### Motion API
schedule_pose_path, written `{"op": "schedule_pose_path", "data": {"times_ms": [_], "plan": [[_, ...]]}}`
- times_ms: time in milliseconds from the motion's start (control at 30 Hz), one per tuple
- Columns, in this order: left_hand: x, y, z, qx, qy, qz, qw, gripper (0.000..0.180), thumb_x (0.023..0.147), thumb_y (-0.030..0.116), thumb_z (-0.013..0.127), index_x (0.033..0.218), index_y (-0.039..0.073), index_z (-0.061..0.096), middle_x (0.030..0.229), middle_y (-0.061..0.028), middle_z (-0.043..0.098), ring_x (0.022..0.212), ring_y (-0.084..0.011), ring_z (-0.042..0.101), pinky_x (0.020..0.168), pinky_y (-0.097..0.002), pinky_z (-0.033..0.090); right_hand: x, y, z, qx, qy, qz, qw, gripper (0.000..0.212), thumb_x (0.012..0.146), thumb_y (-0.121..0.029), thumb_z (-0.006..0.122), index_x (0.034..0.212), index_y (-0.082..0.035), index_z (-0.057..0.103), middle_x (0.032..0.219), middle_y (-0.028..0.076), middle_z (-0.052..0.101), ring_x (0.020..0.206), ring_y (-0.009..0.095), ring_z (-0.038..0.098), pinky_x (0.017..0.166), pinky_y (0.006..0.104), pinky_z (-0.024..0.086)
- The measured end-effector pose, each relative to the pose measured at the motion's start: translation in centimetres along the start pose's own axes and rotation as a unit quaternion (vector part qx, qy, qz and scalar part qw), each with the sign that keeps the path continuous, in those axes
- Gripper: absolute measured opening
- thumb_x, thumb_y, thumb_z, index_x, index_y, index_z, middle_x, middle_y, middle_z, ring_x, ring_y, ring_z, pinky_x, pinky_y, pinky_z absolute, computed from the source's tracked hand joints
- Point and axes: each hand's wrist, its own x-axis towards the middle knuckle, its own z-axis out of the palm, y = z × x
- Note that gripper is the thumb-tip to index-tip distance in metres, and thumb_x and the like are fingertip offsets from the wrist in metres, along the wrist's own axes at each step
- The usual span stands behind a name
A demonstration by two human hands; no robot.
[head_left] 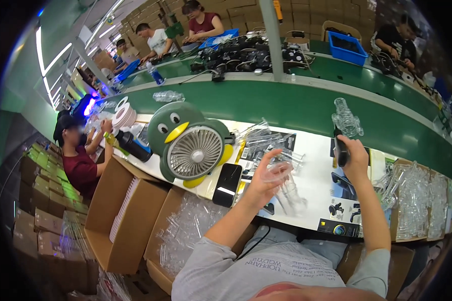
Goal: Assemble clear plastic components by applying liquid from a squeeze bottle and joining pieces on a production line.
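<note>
My left hand point(267, 181), raised over the white work surface, has its fingers curled round a clear plastic piece point(277, 171) with a rounded rim. Motion blurs the hand and piece, so its exact kind is unclear. In my right hand point(355, 154) is a black elongated object point(342, 152), gripped near the table's far edge. Just beyond its top lies a clear moulded plastic part point(346, 120) against the green belt; I cannot tell whether they touch. More clear plastic parts point(271, 143) lie loose beyond my left hand.
A green penguin-shaped fan point(196, 156) and a black phone point(228, 184) sit left of my left hand. Boxes of clear parts stand at right point(413, 200) and lower left point(186, 226). The green conveyor point(306, 103) runs behind; a co-worker point(80, 160) sits at left.
</note>
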Motion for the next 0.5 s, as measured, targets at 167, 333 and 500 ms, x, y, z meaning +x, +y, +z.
{"op": "schedule_pose_path", "data": {"times_ms": [167,333,500], "plan": [[4.8,0.2,3.6,-0.043,-0.04,-0.031,0.998,0.085,0.069,0.021,0.075,0.135,0.013,0.023,0.11,-0.0135,0.055,0.102,-0.0236,0.055,0.087,-0.0382,0.046,2.8,-2.5,-3.3,0.345,0.305,0.096,0.882,0.051,0.073,-0.004,0.063,0.12,-0.006,0.042,0.099,0.007,0.052,0.086,0.014,0.053,0.078,0.0251,0.044],[10.1,1.1,6.7,0.257,-0.074,0.069,0.961,0.083,0.065,0.002,0.074,0.133,0.01,0.027,0.111,-0.012,0.057,0.101,-0.0221,0.057,0.084,-0.0325,0.048,4.9,-3.6,-6.8,0.613,0.379,0.161,0.675,0.036,0.081,-0.014,0.055,0.115,-0.008,0.045,0.072,-0.001,0.047,0.046,0.002,0.031,0.049,0.0175,0.037],[13.9,1.0,7.5,0.367,-0.004,0.178,0.913,0.049,0.064,-0.001,0.074,0.109,0.0,0.055,0.102,-0.0106,0.063,0.096,-0.0152,0.058,0.082,-0.0283,0.048,5.2,-3.7,-7.1,0.625,0.389,0.175,0.653,0.035,0.079,-0.013,0.058,0.111,-0.004,0.049,0.091,0.004,0.053,0.071,0.007,0.052,0.065,0.021,0.046]]}}
